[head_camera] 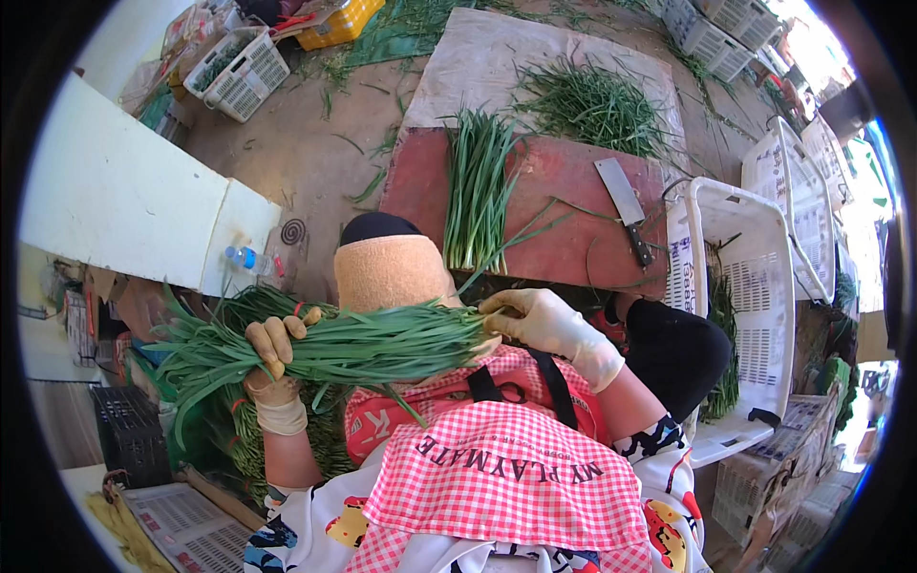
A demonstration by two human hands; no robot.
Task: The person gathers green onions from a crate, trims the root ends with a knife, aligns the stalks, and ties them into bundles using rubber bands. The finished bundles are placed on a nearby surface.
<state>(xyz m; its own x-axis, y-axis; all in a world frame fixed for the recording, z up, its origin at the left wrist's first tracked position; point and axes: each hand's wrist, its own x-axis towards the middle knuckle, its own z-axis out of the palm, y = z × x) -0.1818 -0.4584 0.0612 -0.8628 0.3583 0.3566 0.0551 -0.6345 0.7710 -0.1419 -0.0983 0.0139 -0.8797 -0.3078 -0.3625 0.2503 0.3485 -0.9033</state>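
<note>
A bunch of garlic chives (pixel 387 342) lies sideways across my lap. My left hand (pixel 276 358), in a pale glove, is wrapped around its leafy part, and the leaf tips splay out to the left. At the stem end, the fingers of my gloved right hand (pixel 551 329) pinch the stems; their tips are partly hidden. Before me, a loose pile of chives (pixel 476 193) rests on a red board (pixel 551 172). A cleaver with a black handle (pixel 622 200) lies to its right. Farther back is a tangled heap of chives (pixel 594 104).
A white plastic crate (pixel 763 308) with chives inside stands at my right. Banded bundles of chives (pixel 251 430) sit to my left. A plastic bottle (pixel 247 258) lies by a white ledge (pixel 143 179). Another crate (pixel 243 79) stands back left; scraps litter the floor.
</note>
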